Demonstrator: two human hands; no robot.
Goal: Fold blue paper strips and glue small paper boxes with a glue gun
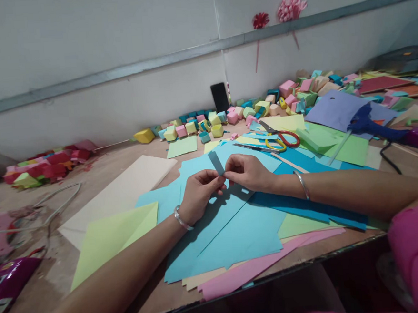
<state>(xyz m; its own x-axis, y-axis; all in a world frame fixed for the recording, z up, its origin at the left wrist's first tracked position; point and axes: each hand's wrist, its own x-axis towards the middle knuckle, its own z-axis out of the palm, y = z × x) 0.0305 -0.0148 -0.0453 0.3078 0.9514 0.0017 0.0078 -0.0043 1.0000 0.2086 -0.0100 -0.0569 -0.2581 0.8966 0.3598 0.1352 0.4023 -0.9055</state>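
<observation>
My left hand (199, 194) and my right hand (249, 172) meet above a pile of coloured sheets, both pinching a small folded blue paper strip (216, 163) that stands up between the fingertips. Each wrist wears a silver bangle. Under the hands lie light blue paper sheets (231, 226) and a darker blue sheet (305, 207). A light green sheet (110, 237) lies to the left of my left forearm. Pink sheets (252, 268) stick out at the table's front edge.
Scissors with red and yellow handles (281, 138) lie behind my right hand. A blue glue gun (371, 123) rests at the right. Several small folded paper cubes (206, 123) line the back wall beside a black phone (220, 97). A purple glue gun (10, 282) and cables sit at the left.
</observation>
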